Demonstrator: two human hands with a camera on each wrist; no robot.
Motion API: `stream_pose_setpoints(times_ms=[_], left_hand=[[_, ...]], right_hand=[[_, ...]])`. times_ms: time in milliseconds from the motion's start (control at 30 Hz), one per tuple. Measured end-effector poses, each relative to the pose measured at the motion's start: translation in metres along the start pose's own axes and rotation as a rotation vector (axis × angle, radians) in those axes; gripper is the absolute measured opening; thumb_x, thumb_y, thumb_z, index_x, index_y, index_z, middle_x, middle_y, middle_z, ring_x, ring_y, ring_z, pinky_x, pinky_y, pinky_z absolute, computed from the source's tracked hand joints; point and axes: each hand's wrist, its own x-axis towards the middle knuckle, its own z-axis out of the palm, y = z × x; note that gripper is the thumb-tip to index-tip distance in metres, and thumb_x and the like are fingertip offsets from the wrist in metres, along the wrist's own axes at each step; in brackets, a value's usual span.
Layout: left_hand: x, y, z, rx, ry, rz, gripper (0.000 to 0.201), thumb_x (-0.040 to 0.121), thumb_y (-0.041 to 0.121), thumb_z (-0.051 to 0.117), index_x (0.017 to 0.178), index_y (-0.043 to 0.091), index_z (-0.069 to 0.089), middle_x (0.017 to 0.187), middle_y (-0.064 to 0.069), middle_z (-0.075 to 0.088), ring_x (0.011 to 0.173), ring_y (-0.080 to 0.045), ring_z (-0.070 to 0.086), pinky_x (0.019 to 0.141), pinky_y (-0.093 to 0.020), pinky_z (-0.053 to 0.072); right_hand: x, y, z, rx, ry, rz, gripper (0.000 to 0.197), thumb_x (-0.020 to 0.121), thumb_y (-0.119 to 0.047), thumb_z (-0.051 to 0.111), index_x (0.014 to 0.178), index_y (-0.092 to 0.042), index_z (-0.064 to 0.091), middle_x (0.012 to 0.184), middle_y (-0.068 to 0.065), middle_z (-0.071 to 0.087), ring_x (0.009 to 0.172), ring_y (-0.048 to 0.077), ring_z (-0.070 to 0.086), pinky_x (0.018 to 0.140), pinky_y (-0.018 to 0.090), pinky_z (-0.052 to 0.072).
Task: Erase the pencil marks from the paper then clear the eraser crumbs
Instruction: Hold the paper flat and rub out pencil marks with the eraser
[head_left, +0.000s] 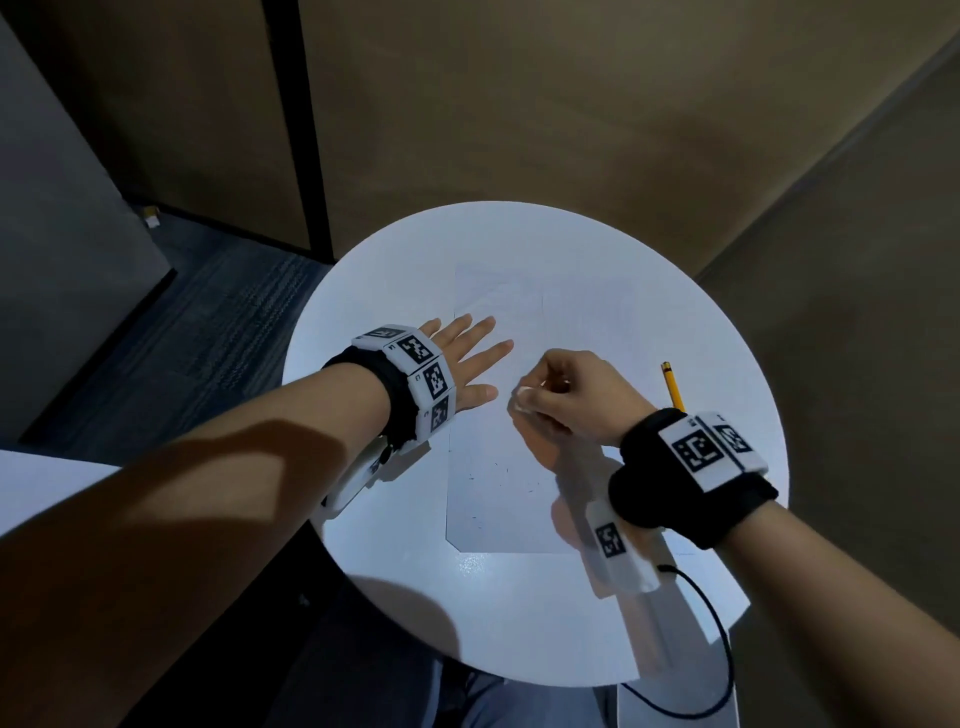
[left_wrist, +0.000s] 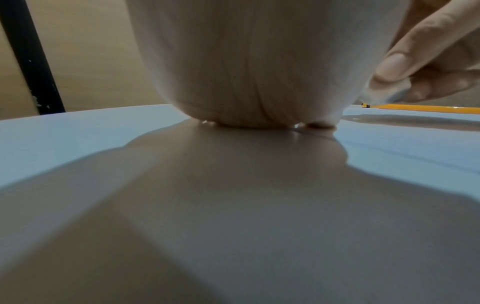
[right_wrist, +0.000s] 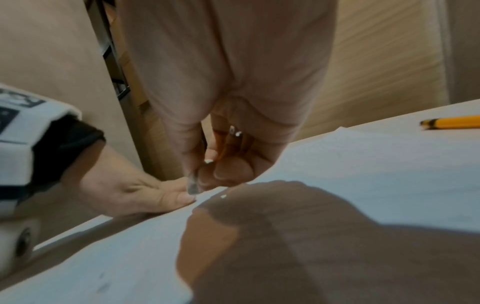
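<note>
A white sheet of paper (head_left: 498, 499) lies on the round white table (head_left: 701, 322). Faint pencil lines cross its far half and small dark crumbs (head_left: 506, 475) dot its near half. My left hand (head_left: 467, 358) lies flat with straight fingers on the paper's left edge, pressing it down. My right hand (head_left: 566, 395) pinches a small white eraser (head_left: 522, 400) with its tip on the paper, just right of the left thumb. In the right wrist view the eraser (right_wrist: 193, 185) shows blurred beneath the fingertips. The left wrist view shows the right hand's fingers (left_wrist: 405, 67) on the eraser (left_wrist: 387, 92).
A yellow pencil (head_left: 672, 387) lies on the table right of my right hand, also visible as the pencil (left_wrist: 420, 108) and the pencil (right_wrist: 451, 122). A black cable (head_left: 722, 639) trails off the table's near right. Walls and dark carpet surround the table.
</note>
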Motion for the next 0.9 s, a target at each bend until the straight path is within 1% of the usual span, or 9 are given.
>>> stream_pose_setpoints(times_ms=[100,233,267,367,433,600,700,800,900], left_hand=[[-0.001,0.001,0.000,-0.012,-0.005,-0.001,0.060,0.100,0.051,0.017,0.148,0.034,-0.015,0.156,0.002,-0.023,0.145,-0.020,-0.015,0.115,-0.038,-0.007],[-0.001,0.000,0.000,0.000,-0.008,-0.005,0.060,0.100,0.051,0.017,0.148,0.034,-0.015,0.156,0.002,-0.022,0.145,-0.020,-0.014,0.115,-0.039,-0.006],[-0.001,0.000,0.000,-0.001,-0.012,-0.005,0.060,0.100,0.051,0.017,0.148,0.034,-0.015,0.156,0.002,-0.023,0.145,-0.020,-0.014,0.115,-0.038,-0.006],[0.000,0.001,-0.002,-0.006,-0.014,-0.003,0.060,0.100,0.050,0.017,0.148,0.034,-0.016,0.156,0.002,-0.024,0.145,-0.020,-0.015,0.115,-0.038,-0.007],[-0.001,0.002,-0.002,-0.009,-0.013,-0.002,0.060,0.100,0.050,0.017,0.148,0.034,-0.016,0.156,0.002,-0.023,0.145,-0.020,-0.015,0.115,-0.038,-0.007],[-0.002,-0.001,-0.001,-0.012,-0.013,0.000,0.061,0.099,0.053,0.018,0.148,0.035,-0.014,0.156,0.001,-0.023,0.145,-0.022,-0.015,0.115,-0.038,-0.007],[0.001,-0.001,-0.002,-0.009,-0.013,0.003,0.061,0.099,0.052,0.018,0.148,0.036,-0.015,0.156,0.001,-0.023,0.145,-0.022,-0.016,0.115,-0.038,-0.007],[0.000,-0.001,-0.001,-0.010,-0.008,0.008,0.061,0.099,0.053,0.018,0.147,0.036,-0.016,0.156,0.001,-0.024,0.145,-0.022,-0.016,0.115,-0.038,-0.007],[0.000,-0.001,0.000,-0.001,0.002,0.006,0.062,0.099,0.053,0.018,0.148,0.035,-0.014,0.156,0.001,-0.022,0.145,-0.022,-0.014,0.115,-0.038,-0.006]], right_hand=[[-0.009,-0.001,0.011,-0.128,-0.017,-0.088,0.022,0.085,-0.017,0.062,0.068,-0.021,0.048,0.067,-0.014,0.051,0.063,0.001,0.047,0.056,0.007,0.037],[-0.019,-0.003,0.006,-0.249,-0.226,-0.108,0.025,0.085,-0.016,0.059,0.065,-0.022,0.046,0.065,-0.013,0.048,0.063,0.006,0.046,0.054,0.010,0.036],[-0.015,-0.004,0.003,-0.244,-0.224,-0.102,0.023,0.084,-0.016,0.060,0.066,-0.021,0.047,0.065,-0.013,0.048,0.064,0.008,0.048,0.054,0.010,0.035],[0.000,-0.006,0.002,-0.169,-0.015,-0.082,0.015,0.085,-0.018,0.062,0.075,-0.017,0.052,0.069,-0.013,0.049,0.066,0.005,0.046,0.056,0.004,0.036],[-0.002,-0.005,0.007,-0.173,0.045,-0.085,0.016,0.087,-0.017,0.060,0.076,-0.016,0.049,0.069,-0.012,0.048,0.068,0.008,0.044,0.057,0.003,0.035],[-0.019,-0.008,0.005,-0.289,-0.227,-0.119,0.032,0.086,-0.016,0.058,0.061,-0.026,0.040,0.064,-0.014,0.045,0.059,0.002,0.043,0.055,0.006,0.036],[-0.004,-0.011,-0.002,-0.264,-0.128,-0.105,0.017,0.086,-0.017,0.060,0.072,-0.018,0.050,0.068,-0.013,0.047,0.066,0.006,0.045,0.052,0.007,0.035],[-0.005,-0.008,0.003,-0.232,0.009,-0.094,0.012,0.088,-0.017,0.058,0.079,-0.017,0.050,0.070,-0.014,0.045,0.068,0.007,0.044,0.056,0.004,0.036],[-0.024,-0.001,0.008,-0.266,-0.103,-0.137,0.025,0.089,-0.016,0.055,0.068,-0.023,0.043,0.066,-0.015,0.045,0.061,0.004,0.043,0.057,0.008,0.037]])
